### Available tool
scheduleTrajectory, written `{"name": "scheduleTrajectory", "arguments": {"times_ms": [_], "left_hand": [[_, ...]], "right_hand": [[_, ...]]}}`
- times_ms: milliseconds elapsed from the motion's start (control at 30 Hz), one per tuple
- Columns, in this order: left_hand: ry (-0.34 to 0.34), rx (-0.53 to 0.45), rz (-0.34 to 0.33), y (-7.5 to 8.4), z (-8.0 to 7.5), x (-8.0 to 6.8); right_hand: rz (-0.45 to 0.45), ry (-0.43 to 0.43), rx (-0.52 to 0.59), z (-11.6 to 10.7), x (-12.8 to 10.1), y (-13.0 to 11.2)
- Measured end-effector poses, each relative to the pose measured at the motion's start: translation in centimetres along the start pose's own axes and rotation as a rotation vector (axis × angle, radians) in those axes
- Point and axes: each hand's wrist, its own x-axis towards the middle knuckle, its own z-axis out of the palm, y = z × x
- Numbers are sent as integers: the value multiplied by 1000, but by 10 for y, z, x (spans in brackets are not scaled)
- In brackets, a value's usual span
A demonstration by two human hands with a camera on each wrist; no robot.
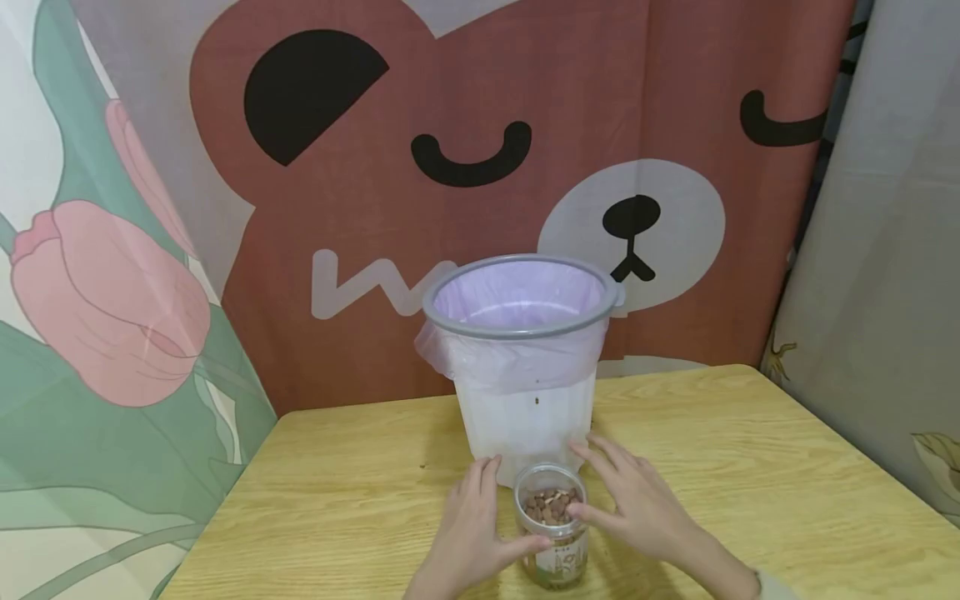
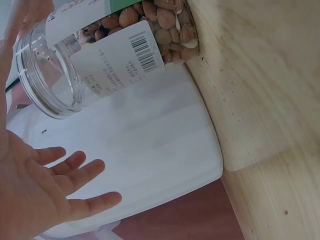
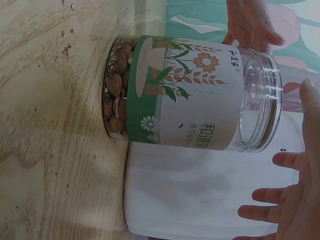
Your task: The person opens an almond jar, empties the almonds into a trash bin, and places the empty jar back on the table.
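Note:
A clear plastic jar [image 1: 553,557] with a white and green printed label stands upright and lidless on the table. Brown nuts [image 2: 165,25] that look like almonds fill its lower part. On the jar's left is my left hand [image 1: 471,533], fingers extended and thumb close to the label. My right hand [image 1: 637,500] is spread on the other side, its thumb near the rim. In the right wrist view a gap shows between the right fingers [image 3: 270,212] and the jar [image 3: 190,95]. Neither hand grips anything.
Right behind the jar stands a white bin [image 1: 525,417] with a grey rim and a purple liner bag [image 1: 525,358]. Small brown crumbs [image 3: 67,50] lie on the wooden table [image 1: 337,500]. A bear-print curtain [image 1: 360,350] hangs along the back.

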Motion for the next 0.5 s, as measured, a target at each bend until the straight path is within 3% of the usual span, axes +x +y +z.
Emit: {"name": "scheduleTrajectory", "arguments": {"times_ms": [200, 500], "left_hand": [[10, -127, -18, 1, 2, 0], [-22, -363, -110, 7, 4, -2]], "right_hand": [[-10, 6, 30, 5, -1, -2], [-3, -23, 70, 11, -1, -4]]}}
